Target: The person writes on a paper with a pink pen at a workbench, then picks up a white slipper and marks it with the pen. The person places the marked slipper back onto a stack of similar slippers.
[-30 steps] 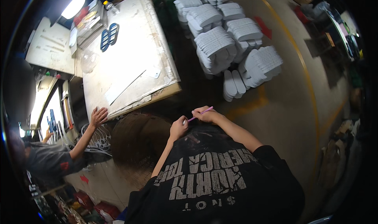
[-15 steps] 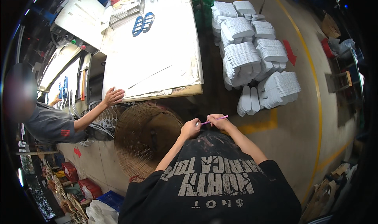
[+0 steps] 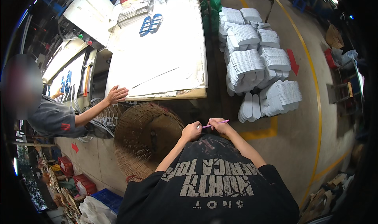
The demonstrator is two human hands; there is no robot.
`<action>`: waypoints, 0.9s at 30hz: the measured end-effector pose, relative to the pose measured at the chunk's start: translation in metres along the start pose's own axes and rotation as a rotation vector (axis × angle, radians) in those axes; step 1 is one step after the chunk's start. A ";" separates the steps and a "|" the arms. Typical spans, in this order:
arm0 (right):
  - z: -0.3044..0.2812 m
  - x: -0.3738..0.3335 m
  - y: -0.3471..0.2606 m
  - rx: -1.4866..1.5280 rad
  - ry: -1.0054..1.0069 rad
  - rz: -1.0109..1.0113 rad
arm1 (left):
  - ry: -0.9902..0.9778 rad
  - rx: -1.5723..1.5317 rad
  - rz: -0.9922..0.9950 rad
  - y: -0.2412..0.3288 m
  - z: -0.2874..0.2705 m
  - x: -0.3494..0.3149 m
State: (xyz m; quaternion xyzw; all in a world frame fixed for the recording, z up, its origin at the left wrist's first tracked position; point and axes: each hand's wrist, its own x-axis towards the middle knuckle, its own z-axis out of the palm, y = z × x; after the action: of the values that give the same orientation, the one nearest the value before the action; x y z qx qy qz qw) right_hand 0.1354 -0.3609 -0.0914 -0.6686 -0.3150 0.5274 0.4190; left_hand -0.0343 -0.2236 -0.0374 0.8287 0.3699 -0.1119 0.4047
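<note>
A large white-topped rectangular worktop stands ahead of the person; thick grey-white bundles of flat, sole-shaped pieces sit in two rows past its right edge; a round brown wicker basket gapes below its near edge; a black printed shirt covers the person's torso; a pair of blue strapped sandals lies toward the worktop's far edge, left of the middle.

The left hand is curled closed around one end of a slim pink-purple pen-like stick, a white tip showing at its fingers; the right hand pinches the stick farther along, its fingers nearly closed; the stick is in the air, off the worktop's near-right corner and right of the basket.

A loosened pinch in either hand could drop the stick to the grey floor, or into the basket if it swings left; should it be an uncapped marker, which I cannot tell, holding it so near the shirt could smear the cloth.
</note>
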 end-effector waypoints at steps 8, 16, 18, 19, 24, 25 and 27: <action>0.005 0.005 0.004 -0.031 -0.004 -0.009 | -0.015 0.024 -0.038 -0.006 0.000 0.001; 0.011 0.003 -0.012 0.012 -0.028 0.016 | -0.007 -0.027 -0.065 -0.014 0.001 -0.001; 0.013 0.003 -0.018 0.005 -0.045 -0.003 | -0.005 -0.068 -0.063 -0.020 0.002 -0.001; 0.014 0.004 -0.021 -0.022 -0.053 0.000 | -0.012 -0.090 -0.070 -0.024 0.003 0.000; 0.020 0.005 -0.038 -0.046 -0.065 -0.051 | 0.041 -0.308 -0.027 -0.052 0.018 0.005; 0.021 0.009 -0.042 0.008 -0.020 -0.018 | 0.083 -0.376 -0.097 -0.061 0.024 0.006; 0.024 0.016 -0.048 0.091 0.062 -0.035 | 0.216 -0.615 -0.272 -0.082 0.033 0.009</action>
State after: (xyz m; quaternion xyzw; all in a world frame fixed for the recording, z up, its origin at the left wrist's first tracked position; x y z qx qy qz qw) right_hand 0.1175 -0.3200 -0.0574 -0.6592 -0.2894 0.5128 0.4678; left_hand -0.0818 -0.2108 -0.1117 0.6183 0.5340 0.0404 0.5753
